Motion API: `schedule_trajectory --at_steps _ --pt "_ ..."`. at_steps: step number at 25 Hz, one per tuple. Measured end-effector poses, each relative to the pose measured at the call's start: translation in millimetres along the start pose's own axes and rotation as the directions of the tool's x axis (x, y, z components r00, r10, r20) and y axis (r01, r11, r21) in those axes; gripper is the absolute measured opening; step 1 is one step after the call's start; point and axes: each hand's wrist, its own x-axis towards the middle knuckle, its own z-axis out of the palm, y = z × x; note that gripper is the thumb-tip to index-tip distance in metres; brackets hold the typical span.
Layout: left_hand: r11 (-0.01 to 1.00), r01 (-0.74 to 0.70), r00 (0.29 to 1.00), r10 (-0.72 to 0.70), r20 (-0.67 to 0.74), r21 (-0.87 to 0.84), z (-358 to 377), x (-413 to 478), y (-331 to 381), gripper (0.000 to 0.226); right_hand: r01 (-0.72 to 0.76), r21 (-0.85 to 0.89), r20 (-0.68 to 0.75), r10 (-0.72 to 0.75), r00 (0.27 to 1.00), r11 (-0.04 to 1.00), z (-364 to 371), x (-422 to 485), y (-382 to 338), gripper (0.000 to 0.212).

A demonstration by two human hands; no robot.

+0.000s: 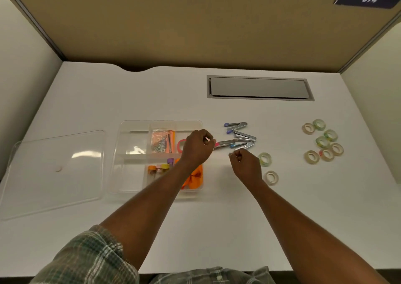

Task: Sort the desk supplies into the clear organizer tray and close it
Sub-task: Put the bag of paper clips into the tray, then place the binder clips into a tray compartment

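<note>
Right now the left hand (pixel 198 147) pinches the pink end of a staple remover (pixel 224 143), just right of the clear organizer tray (pixel 130 175). The right hand (pixel 246 165) is curled; I cannot tell whether it holds anything. Lifting carelessly could snag the other staple removers (pixel 243 135) crowded just beyond both hands and scatter them.

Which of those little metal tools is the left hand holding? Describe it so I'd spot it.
Find the clear organizer tray on the white desk. Just past its right wall the left hand pinches one metal tool. Its tip is pink; the neighbours to its right have purple or blue tips.
</note>
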Motion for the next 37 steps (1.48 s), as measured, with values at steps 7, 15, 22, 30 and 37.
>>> schedule_trajectory --at_steps 7,15,22,30,37 --pt "0.966 -0.087 0.981 0.041 0.187 0.244 89 -2 31 0.027 -0.085 -0.017 0.014 0.086 0.996 0.996 -52 11 78 0.018" --pt "0.797 -0.196 0.971 0.077 0.225 0.571 143 3 36 0.048 0.008 -0.01 0.05 -0.008 0.999 1.0 -81 39 107 0.008" --pt "0.695 -0.153 0.984 0.042 0.173 0.702 154 -5 29 0.035 0.167 -0.128 0.118 -0.152 0.981 0.978 -84 84 85 0.017" --pt "0.853 0.032 0.991 -0.096 0.097 0.52 139 -26 26 0.029 0.594 -0.417 0.527 -0.349 0.775 0.688 -50 118 51 0.038" --pt "0.969 0.231 0.972 -0.235 0.033 0.084 96 -15 35 0.039 0.45 -0.375 0.322 -0.341 0.883 0.811 -39 104 65 0.021"
